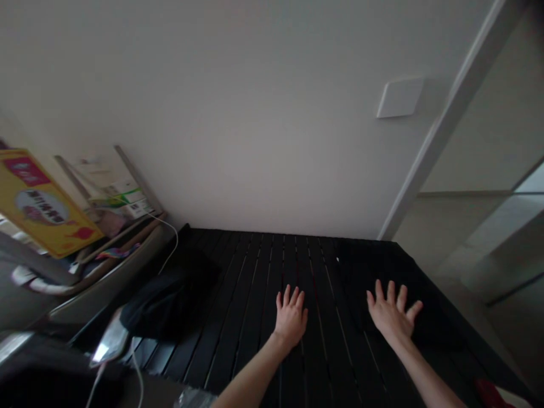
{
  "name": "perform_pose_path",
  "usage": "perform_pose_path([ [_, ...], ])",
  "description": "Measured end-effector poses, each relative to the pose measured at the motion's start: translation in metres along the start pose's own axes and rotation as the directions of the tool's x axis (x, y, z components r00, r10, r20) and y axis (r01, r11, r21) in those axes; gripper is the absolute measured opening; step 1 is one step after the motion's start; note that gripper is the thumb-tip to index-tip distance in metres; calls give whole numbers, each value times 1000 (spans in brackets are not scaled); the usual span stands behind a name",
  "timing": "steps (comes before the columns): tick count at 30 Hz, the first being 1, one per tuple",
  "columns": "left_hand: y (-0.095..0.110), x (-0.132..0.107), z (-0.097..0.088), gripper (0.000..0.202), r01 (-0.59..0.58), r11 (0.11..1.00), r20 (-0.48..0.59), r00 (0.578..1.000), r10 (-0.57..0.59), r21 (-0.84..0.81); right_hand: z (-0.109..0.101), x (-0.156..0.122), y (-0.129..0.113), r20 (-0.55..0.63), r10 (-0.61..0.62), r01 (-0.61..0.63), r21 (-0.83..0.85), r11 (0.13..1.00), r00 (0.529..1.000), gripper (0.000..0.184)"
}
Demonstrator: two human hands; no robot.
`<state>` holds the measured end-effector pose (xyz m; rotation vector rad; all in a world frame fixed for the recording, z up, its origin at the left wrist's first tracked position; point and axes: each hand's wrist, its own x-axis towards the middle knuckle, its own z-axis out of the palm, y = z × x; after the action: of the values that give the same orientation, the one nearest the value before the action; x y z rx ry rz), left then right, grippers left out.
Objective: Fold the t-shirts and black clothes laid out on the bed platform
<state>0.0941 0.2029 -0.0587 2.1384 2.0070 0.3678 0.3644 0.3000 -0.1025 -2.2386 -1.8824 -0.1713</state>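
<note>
Both sets of fingers spread, gripping nothing: left hand [290, 322] over slatted black tabletop [246, 289], right hand [391, 317] over black cloth [361, 269], seemingly already flat.

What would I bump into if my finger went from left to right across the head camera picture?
Yellow printed panel → dark bundle → the person's left hand → the person's right hand → red-and-white thing in the bottom right corner.

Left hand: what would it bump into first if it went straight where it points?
Probably the wall, beyond the black slats. Depth is unclear, so the left hand might brush the slats first.
</note>
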Motion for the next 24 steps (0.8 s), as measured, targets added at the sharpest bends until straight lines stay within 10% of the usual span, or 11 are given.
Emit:
perform_pose_path([
  [6, -106, -43, -77, 47, 285, 929, -259, 940, -223, 234, -30, -54, -56, -227, -155, 168, 37, 985, 961, 59],
  [15, -231, -92, -150, 52, 641, 565, -475, 767, -433, 520, -11, -133, -134, -19, -427, 424, 163, 891, 904, 62],
  [24, -250, -121, -155, 31, 620, 707, -475, 762, -440, 340, -6, -133, -132, 65, -413, 398, 172, 901, 908, 62],
])
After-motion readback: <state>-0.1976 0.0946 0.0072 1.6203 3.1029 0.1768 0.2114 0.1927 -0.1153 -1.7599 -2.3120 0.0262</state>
